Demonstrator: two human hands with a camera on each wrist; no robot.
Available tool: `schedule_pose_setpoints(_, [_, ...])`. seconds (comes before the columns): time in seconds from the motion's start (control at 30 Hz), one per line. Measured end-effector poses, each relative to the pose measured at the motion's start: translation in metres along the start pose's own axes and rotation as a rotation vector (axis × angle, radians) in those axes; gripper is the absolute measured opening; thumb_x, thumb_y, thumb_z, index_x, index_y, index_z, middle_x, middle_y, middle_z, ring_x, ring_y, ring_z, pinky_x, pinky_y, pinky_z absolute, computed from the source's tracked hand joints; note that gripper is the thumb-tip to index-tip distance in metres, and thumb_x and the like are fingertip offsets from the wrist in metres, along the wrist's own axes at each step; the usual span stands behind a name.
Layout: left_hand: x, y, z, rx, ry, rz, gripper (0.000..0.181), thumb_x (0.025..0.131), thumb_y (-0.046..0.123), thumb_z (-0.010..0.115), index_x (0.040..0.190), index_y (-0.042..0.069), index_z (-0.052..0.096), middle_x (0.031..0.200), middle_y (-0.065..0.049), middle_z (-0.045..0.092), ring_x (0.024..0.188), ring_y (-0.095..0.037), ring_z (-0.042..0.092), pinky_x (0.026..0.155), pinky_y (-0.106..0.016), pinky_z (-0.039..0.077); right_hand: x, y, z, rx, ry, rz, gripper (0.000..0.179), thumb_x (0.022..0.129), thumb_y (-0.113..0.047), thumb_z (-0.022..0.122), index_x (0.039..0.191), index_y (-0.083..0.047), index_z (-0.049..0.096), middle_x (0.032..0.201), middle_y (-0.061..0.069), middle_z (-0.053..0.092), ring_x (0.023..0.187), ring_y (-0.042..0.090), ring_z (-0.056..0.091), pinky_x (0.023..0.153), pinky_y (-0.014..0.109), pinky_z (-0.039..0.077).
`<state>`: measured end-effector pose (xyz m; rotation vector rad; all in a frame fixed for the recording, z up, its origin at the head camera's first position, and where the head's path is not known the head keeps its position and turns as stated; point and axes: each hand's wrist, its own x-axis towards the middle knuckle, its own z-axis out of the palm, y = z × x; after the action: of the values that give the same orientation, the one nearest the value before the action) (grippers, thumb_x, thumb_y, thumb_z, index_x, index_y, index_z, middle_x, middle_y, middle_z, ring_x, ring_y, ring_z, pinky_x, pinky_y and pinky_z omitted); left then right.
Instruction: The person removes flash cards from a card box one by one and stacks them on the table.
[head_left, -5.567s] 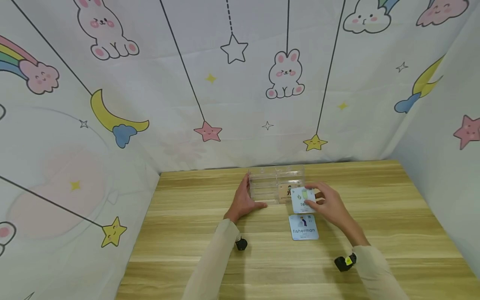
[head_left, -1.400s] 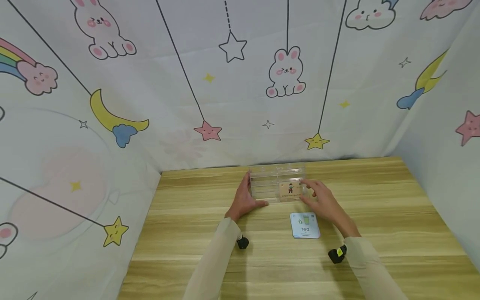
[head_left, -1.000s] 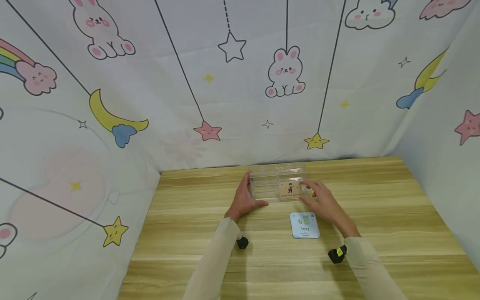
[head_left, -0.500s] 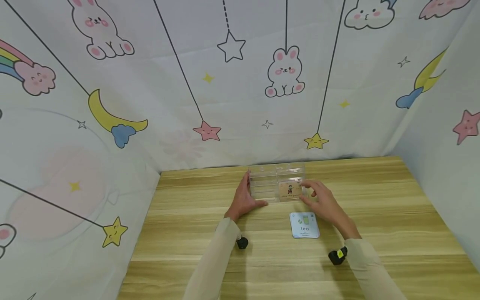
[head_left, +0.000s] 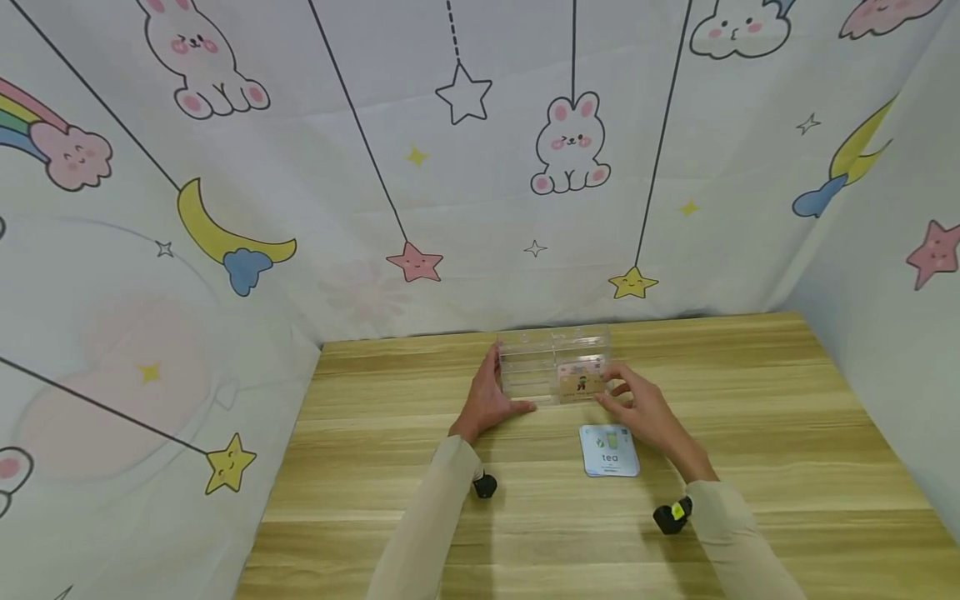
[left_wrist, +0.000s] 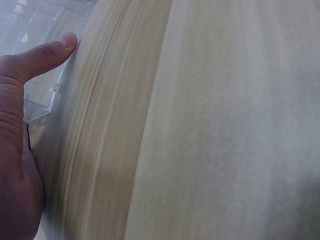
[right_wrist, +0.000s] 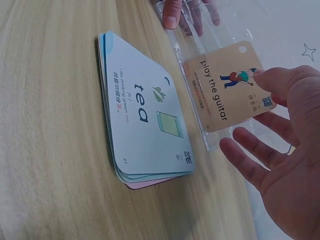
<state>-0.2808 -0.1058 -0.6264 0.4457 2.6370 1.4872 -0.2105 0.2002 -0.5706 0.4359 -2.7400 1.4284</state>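
Observation:
A clear plastic card holder point(head_left: 527, 377) with several compartments stands near the back of the table. My left hand point(head_left: 491, 402) grips its left end, thumb point(left_wrist: 60, 47) along the front edge and fingers round the side. In the lower right compartment sits an orange "play the guitar" card point(right_wrist: 227, 87). My right hand point(head_left: 643, 407) pinches that card's edge, thumb on its face and index finger behind. The card leans forward, and a pinkish card point(head_left: 581, 367) shows behind its top. Below the holder lies a stack of cards with a blue "tea" card point(right_wrist: 145, 105) on top.
The wooden table point(head_left: 390, 467) runs up to a white cloth point(head_left: 495, 217) printed with rabbits and stars, which hangs behind and at both sides. A small black camera sits on each wrist, by the beige sleeves point(head_left: 427, 517).
The tea card, earlier in my right hand, now lies on the fisherman card's spot. The guitar card's top has tipped forward, and a pinkish card shows behind it. My left hand has stayed put.

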Motion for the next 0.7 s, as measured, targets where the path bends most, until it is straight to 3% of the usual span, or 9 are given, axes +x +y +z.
schedule_pose_setpoints(0.23, [0.0000, -0.0006, 0.0002, -0.003, 0.003, 0.005, 0.137, 0.070, 0.034, 0.099, 0.168, 0.015, 0.005, 0.169, -0.013, 0.023, 0.152, -0.024, 0.031, 0.120, -0.034, 0.034, 0.0021, 0.0006, 0.0019, -0.018, 0.008, -0.036, 0.028, 0.101, -0.020, 0.071, 0.125, -0.006, 0.069, 0.126, 0.013, 0.068, 0.107, 0.034, 0.065, 0.081, 0.047, 0.058])
schedule_pose_setpoints(0.7, [-0.0005, -0.0011, -0.0001, -0.010, 0.000, 0.008, 0.137, 0.070, 0.033, 0.099, 0.168, 0.013, 0.005, 0.169, -0.014, 0.021, 0.153, -0.025, 0.030, 0.120, -0.034, 0.033, 0.0075, -0.0086, -0.0037, -0.058, 0.021, -0.054, 0.032, 0.102, -0.020, 0.070, 0.131, -0.007, 0.067, 0.132, 0.014, 0.066, 0.108, 0.031, 0.063, 0.080, 0.044, 0.058])
